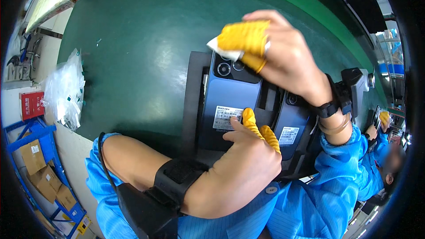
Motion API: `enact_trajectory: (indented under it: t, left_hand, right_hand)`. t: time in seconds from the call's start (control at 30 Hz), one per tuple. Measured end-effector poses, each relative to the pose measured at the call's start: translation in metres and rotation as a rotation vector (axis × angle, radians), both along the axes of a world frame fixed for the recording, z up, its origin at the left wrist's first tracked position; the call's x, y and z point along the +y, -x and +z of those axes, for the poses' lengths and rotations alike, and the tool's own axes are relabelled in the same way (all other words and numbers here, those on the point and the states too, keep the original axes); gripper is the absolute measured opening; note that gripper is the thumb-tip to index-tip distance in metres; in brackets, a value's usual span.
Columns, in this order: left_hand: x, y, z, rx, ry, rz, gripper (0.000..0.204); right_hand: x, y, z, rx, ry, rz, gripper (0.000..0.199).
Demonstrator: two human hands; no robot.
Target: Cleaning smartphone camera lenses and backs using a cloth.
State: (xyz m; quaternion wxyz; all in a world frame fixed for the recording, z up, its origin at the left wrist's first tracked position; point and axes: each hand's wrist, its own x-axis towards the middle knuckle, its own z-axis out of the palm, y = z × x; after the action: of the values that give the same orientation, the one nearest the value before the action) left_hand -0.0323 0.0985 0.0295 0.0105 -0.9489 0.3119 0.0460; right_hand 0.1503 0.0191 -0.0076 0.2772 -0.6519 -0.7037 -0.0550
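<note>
A blue smartphone [232, 90] lies back side up in a black foam tray [191, 93], its camera block at the far end and a white label [225, 118] on its back. My left hand [243, 159] is closed at the phone's right edge; the thumb touches the label, and yellow cots cover some fingers. Over the camera block, my right hand [285, 53] pinches a white wiping cloth [222, 52] between yellow-cotted fingers, partly hiding the lenses. To the right, a second dark blue smartphone [290, 117] with a white label sits in the same tray.
A clear plastic bag pile [66, 90] lies at the left edge of the green table [133, 62]. Beyond it are a red box [32, 105] and a blue rack [48, 150] with cardboard boxes. Another person in blue [374, 163] works at the far right.
</note>
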Motion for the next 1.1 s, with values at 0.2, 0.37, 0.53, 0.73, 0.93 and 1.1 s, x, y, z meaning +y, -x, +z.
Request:
enact_trajectory:
  t: [0.2,0.37,0.53,0.73,0.93,1.1]
  left_hand:
    - [-0.001,-0.002,0.006,0.096,-0.009,-0.012,0.039]
    - [0.002,-0.002,0.002,-0.022,-0.024,0.010,0.038]
    - [0.002,-0.002,0.004,0.044,-0.044,-0.028,0.040]
    - [0.002,-0.002,0.000,0.035,-0.011,-0.042,0.042]
    - [0.003,-0.001,0.001,0.047,-0.005,-0.010,0.043]
    - [0.002,-0.001,-0.001,0.009,-0.010,-0.022,0.045]
  right_hand:
    - [-0.010,0.031,-0.005,-0.014,-0.044,0.107,0.023]
    - [-0.036,0.018,0.003,-0.017,0.145,0.121,0.026]
    - [-0.052,0.009,0.003,-0.024,0.094,-0.013,0.029]
    - [-0.020,0.013,-0.011,0.040,-0.042,-0.094,0.030]
    - [-0.027,0.011,-0.003,0.065,-0.032,-0.068,0.033]
    - [-0.058,0.013,0.001,0.030,0.103,-0.201,0.032]
